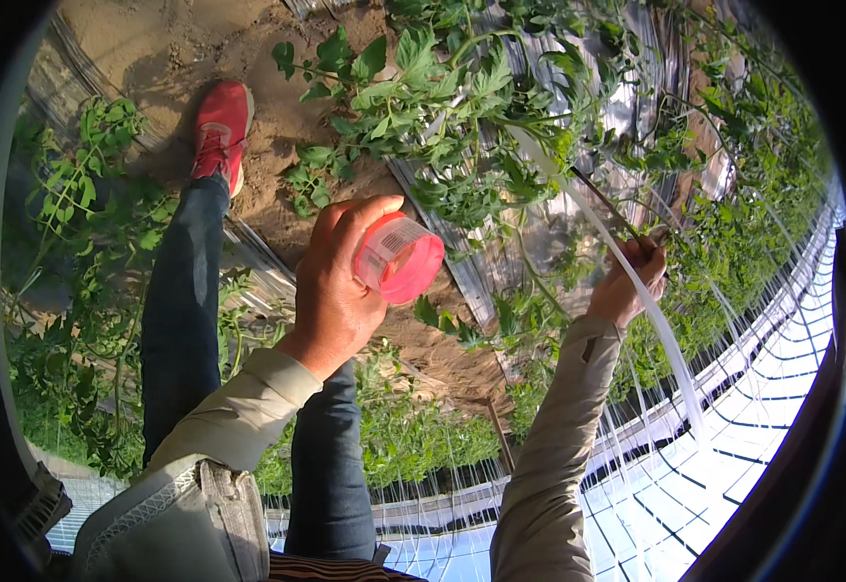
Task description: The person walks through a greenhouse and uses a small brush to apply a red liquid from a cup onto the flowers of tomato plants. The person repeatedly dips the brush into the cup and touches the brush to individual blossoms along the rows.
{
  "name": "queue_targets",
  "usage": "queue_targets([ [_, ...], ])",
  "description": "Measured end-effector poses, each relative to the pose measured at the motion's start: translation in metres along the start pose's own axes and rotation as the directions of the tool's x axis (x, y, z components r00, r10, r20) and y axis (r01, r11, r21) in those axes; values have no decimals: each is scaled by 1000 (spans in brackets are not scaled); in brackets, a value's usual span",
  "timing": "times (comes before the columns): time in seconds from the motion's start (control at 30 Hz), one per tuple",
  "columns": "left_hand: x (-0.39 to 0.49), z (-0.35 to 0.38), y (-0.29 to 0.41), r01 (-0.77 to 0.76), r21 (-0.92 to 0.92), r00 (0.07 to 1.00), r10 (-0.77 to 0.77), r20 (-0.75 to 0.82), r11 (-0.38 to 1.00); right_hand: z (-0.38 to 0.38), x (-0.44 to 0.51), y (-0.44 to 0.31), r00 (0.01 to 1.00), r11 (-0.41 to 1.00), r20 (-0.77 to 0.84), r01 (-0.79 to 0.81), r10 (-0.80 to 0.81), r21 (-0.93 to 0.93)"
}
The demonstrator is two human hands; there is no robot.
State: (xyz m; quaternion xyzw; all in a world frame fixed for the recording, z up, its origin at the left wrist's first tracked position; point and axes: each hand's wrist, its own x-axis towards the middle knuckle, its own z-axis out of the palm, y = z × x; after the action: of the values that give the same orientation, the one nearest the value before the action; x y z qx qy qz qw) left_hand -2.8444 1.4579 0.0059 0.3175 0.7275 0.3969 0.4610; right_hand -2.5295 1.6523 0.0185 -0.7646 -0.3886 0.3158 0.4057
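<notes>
My left hand [339, 291] is wrapped around a clear plastic cup [396, 258] tinted pinkish red, its open mouth tilted towards me. A label with a printed code is on the cup's side. Farther right, my right hand [630, 280] grips a thin dark stick [604, 198]. The stick reaches up and left to a yellow-green cluster [559, 145] on a tomato plant [481, 80]; leaves and glare hide whether its tip touches. A white plastic twine [674, 349] runs from that plant past my right hand, in front of it.
Silvery mulch film [441, 240] borders the sandy soil path [277, 44]. More leafy plants [77, 327] grow on the left, and further rows [408, 444] stand behind my legs. Several vertical strings rise towards the greenhouse frame [764, 407]. My red shoe [220, 131] is on the path.
</notes>
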Motion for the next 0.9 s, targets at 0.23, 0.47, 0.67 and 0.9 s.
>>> queue_targets([
  [0.23, -5, 4, -2, 16, -17, 1000, -16, -8, 1000, 38, 13, -5, 990, 995, 141, 40, -27, -87],
  [0.47, -1, -2, -4, 2, -2, 1000, -2, -31, 1000, 51, 7, -14, 994, 986, 110, 5, 13, -168],
  [0.67, 2, -2, -4, 3, -15, 1000, -4, -28, 1000, 43, 16, -11, 995, 987, 97, 27, -12, -157],
  [0.9, 4, 2, -5, 17, -42, 999, -18, -39, 999, 53, 9, -13, 996, 975, 89, 0, 20, -223],
])
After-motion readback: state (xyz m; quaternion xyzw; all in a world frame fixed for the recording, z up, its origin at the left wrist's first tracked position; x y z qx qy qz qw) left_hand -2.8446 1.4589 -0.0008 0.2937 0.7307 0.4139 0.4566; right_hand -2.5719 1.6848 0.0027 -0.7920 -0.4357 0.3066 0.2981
